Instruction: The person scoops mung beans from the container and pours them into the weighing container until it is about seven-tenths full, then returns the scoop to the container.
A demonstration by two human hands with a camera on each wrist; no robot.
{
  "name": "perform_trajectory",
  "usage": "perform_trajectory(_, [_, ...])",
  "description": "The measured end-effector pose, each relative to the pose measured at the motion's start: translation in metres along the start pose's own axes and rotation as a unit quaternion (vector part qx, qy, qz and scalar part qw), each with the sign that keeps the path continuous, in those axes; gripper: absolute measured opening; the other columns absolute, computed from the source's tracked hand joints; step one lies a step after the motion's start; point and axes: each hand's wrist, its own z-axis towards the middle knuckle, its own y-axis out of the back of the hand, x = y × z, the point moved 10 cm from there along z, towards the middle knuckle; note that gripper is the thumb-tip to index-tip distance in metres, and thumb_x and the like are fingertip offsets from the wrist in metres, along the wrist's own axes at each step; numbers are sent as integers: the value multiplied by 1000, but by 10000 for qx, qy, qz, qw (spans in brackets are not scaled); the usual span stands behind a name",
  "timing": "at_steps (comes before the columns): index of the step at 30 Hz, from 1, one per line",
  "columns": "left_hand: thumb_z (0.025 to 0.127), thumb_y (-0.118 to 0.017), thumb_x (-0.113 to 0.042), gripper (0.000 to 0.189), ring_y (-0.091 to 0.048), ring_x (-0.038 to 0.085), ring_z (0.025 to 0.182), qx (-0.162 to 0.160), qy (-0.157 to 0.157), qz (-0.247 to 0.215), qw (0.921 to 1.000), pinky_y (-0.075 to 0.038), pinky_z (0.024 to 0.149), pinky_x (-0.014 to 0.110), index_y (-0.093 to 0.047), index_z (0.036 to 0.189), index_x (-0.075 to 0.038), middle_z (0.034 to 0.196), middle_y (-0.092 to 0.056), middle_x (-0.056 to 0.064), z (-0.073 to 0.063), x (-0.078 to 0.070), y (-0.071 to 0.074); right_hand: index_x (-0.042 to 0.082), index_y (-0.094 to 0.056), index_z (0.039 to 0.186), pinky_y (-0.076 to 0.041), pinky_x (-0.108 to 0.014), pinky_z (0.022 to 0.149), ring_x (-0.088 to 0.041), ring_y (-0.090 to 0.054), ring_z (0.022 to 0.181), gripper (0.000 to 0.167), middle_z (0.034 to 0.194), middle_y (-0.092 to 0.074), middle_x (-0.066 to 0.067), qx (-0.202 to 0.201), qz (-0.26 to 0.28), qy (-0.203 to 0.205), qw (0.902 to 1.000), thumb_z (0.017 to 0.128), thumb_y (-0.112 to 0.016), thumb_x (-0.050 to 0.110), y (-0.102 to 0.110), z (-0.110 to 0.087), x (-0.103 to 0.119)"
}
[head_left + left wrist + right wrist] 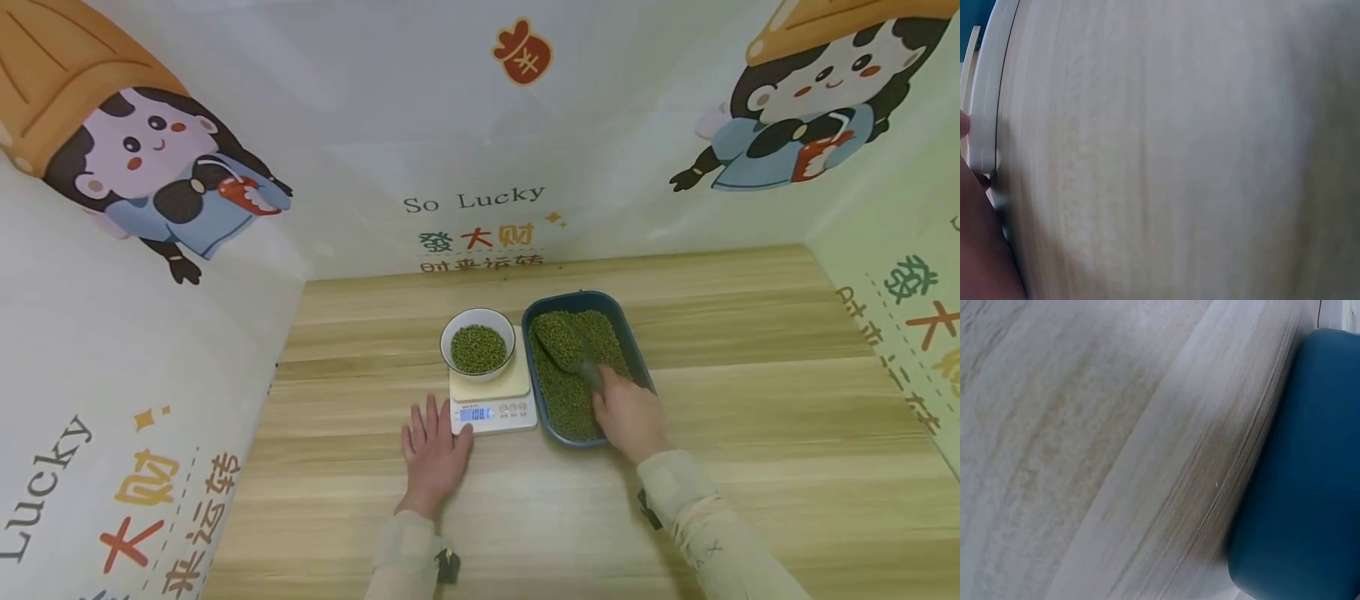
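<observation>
A white bowl [480, 375] of green mung beans [477, 348] sits on a kitchen scale [517, 423], whose lit display seems to read 108.1. My left hand [435, 462] rests at the scale's front left corner, fingers extended along its side and thumb by the front edge. That scale's pale side [986, 94] shows at the left of the left wrist view. My right hand [633, 417] grips the handle of a dark scoop [592, 377]. Beans fill the scoop's pan, which lies inside a blue tub [636, 360] of mung beans right of the scale.
The wood-grain tabletop [337, 500] runs around the scale and tub. White printed panels [360, 125] with cartoon figures and lettering stand at the back and both sides. In the right wrist view, the tub's outer wall [1304, 475] fills the right side.
</observation>
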Motion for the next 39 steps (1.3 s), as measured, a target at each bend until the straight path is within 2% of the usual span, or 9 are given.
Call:
perform_trajectory(11, [93,-24,-50,61,12,31,133,108,59,51,9999,9,102,53,-19,143,-15,150,1,7,-1,1,-2,3,-51,118,-44,-35,41,-23,-56,51,39,81,-65,-15,-215,78,38,9997,83,-58,19,2,-2,-1])
perform_trajectory(21, [93,-24,-50,61,12,30,133,115,52,-4,9999,10,103,51,-18,143,-15,149,1,7,-1,0,-2,5,-52,118,-44,-37,42,-23,-56,52,37,81,-64,-13,-594,95,148,9981,83,-56,18,7,-4,-1])
perform_trajectory(39, [94,-26,-47,60,9,33,133,64,13,50,10000,7,102,54,-20,143,-13,149,-2,9,-2,-2,1,10,-52,118,-44,-36,46,-19,-54,54,35,78,-63,-6,-1132,410,78,9927,86,-54,24,14,-6,-5])
